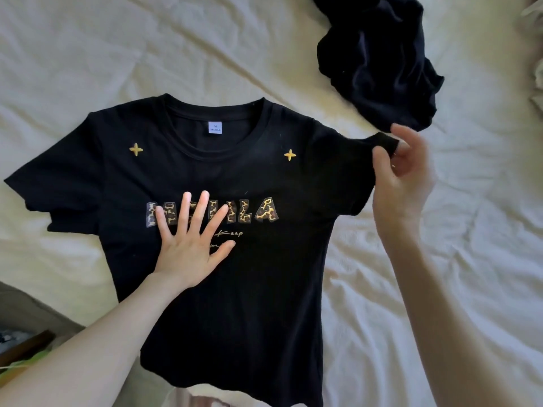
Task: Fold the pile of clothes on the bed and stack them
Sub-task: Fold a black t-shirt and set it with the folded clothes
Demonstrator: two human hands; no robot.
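Because the fold has not yet begun, the items are listed from the wearer outward.

Item, nearest: black T-shirt (249, 289), laid front-up and flat on the bed sheet (440, 259), hem toward the wearer, collar away. Leopard-pattern lettering runs across the chest, with two small gold stars below the shoulders and a white size label inside the neck.

Item: left hand (188, 245), fingers spread wide and straight, palm pressed on the chest print. It likely serves as an anchor, so the body of the shirt does not slide while the sleeve is pulled.

Item: right hand (402, 177), thumb and fingers pinching the cuff of the right sleeve (352, 171) and holding it slightly raised off the sheet. The purpose is probably either to draw it taut or to start folding it inward; which one cannot be told.

Item: opposite sleeve, lying flat and untouched on the sheet.

Item, farthest: a crumpled dark garment (379, 60), unfolded, apart from the shirt beyond the right hand. It awaits its turn; no folded stack is in view.
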